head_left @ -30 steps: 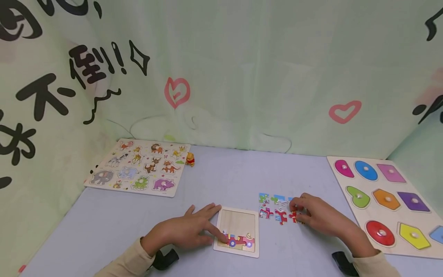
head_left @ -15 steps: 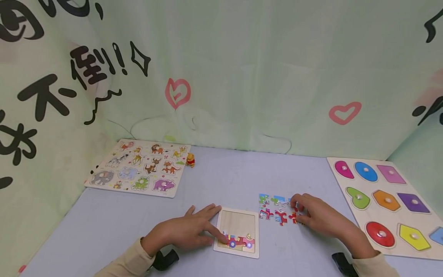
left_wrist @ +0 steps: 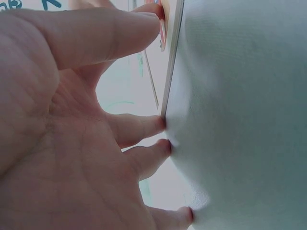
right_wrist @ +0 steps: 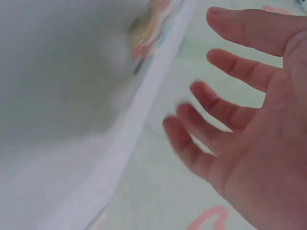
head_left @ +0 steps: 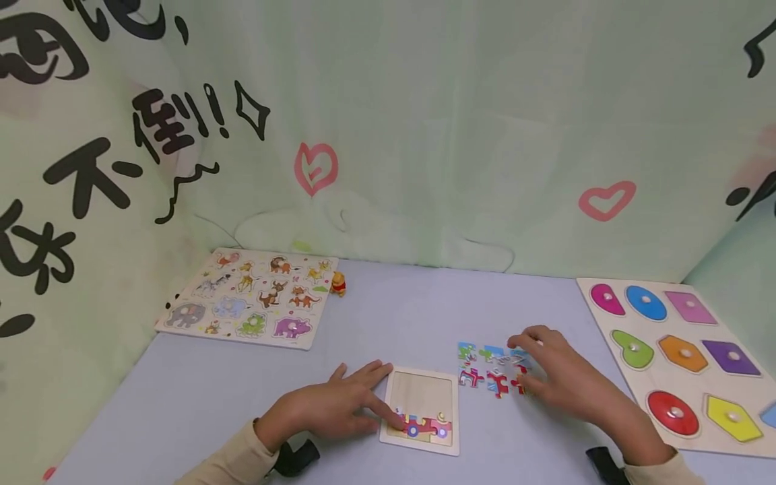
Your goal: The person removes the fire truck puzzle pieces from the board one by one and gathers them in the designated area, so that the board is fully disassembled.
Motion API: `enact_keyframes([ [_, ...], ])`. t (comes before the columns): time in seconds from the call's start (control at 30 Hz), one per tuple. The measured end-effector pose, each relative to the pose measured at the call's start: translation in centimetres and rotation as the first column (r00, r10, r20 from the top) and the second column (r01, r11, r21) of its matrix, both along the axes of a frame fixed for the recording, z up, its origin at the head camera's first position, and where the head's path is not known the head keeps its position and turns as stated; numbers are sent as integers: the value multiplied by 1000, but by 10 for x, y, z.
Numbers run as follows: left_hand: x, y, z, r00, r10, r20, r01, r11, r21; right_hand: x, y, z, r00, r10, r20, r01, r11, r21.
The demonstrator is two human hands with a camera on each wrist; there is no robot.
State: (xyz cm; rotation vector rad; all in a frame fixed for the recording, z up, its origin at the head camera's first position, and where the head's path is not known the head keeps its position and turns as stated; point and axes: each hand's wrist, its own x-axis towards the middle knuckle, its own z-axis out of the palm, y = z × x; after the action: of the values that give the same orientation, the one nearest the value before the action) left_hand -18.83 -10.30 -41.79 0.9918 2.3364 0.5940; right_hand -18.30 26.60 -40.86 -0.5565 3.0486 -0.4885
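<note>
My left hand (head_left: pixel 342 404) lies with fingers spread at the left side of a small wooden puzzle tray (head_left: pixel 422 382). Its index fingertip presses on joined puzzle pieces (head_left: pixel 427 427) showing a red and pink vehicle with blue wheels, along the tray's lower part. In the left wrist view other fingertips touch the tabletop by the tray's edge (left_wrist: pixel 169 81). My right hand (head_left: pixel 560 370) hovers over the right end of two rows of loose jigsaw pieces (head_left: pixel 497 382), partly covering them. The right wrist view shows its fingers (right_wrist: pixel 232 64) apart with nothing between them, the pieces (right_wrist: pixel 148 33) blurred beyond.
An animal peg board (head_left: pixel 248 300) lies at the back left, a small yellow bear figure (head_left: pixel 338 283) beside it. At the right is a shape peg board (head_left: pixel 655 347) with coloured knobbed shapes. A printed curtain (head_left: pixel 424 135) stands behind the table.
My right hand has lifted a little off the right-hand loose pieces, and its fingers have spread. The left hand keeps its place on the tray. The head view has shifted slightly.
</note>
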Motion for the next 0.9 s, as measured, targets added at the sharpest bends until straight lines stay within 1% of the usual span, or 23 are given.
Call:
enact_keyframes([
  [0.1,-1,1,-1,1000,0,-11,0,1000,-10,8,-22,7,994,60,-87,-55,997,60],
  [0.17,-2,1,-1,1000,0,-15,-1,1000,-17,13,-43,10,984,125,-124,-111,988,109],
  [0.2,-2,1,-1,1000,-1,-16,0,1000,-20,15,-55,11,978,163,-130,-145,980,133],
  [0.27,-3,1,-1,1000,-4,-18,3,1000,-22,19,-80,12,961,244,-131,-223,962,160],
  [0.37,-3,1,-1,1000,-16,-21,15,1000,-20,24,-112,8,923,371,-104,-351,921,168],
  [0.47,-3,1,-1,1000,-23,-17,23,1000,-12,27,-134,3,894,443,-57,-430,888,162],
  [0.5,-3,1,-1,1000,-22,-14,22,1000,-11,28,-139,0,889,455,-45,-443,882,162],
  [0.57,-3,1,-1,1000,-18,-12,17,1000,-9,29,-145,-3,887,462,-20,-454,877,156],
  [0.73,-2,0,0,1000,-6,-19,6,1000,-18,30,-149,-11,885,466,11,-465,881,89],
  [0.9,-1,1,2,1000,-4,-26,3,1000,-31,31,-150,-14,894,448,27,-449,892,53],
])
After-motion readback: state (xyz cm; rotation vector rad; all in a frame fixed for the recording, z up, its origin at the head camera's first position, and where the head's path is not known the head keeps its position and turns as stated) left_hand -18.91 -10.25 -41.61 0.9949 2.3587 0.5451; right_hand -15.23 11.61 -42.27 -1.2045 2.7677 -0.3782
